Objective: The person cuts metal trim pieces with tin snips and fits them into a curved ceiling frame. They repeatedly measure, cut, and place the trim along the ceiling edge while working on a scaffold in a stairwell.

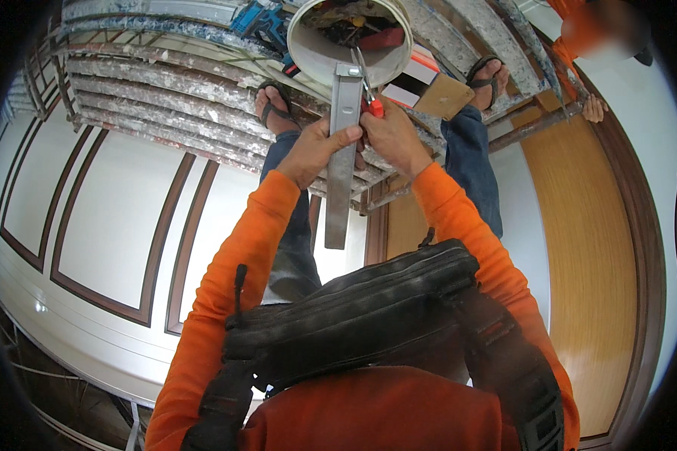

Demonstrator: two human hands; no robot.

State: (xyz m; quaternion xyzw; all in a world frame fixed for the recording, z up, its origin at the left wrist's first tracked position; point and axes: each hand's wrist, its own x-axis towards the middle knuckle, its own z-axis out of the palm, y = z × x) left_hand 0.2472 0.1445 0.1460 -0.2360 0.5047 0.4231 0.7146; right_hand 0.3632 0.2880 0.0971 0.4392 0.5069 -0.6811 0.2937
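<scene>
My left hand (pixel 314 150) is closed around a grey metal channel (pixel 338 195), with the thumb lying across its face. The channel runs lengthwise away from me, its far end in front of the bucket's near rim. My right hand (pixel 396 137) grips a pair of red-handled tin snips (pixel 375 109) close beside the channel's right edge. The snips' metal jaws point away from me next to the channel's far end; whether they touch it I cannot make out. Part of the handles is hidden inside my right fingers.
Just beyond my hands stands a whitish bucket (pixel 302 59) with tools in it. A teal power tool (pixel 260 28) lies to its left, and a brown board piece (pixel 445 98) to its right. Paint-spattered scaffold slats (pixel 165 94) bear my sandalled feet. Another person's hand (pixel 594 109) rests at the scaffold's right.
</scene>
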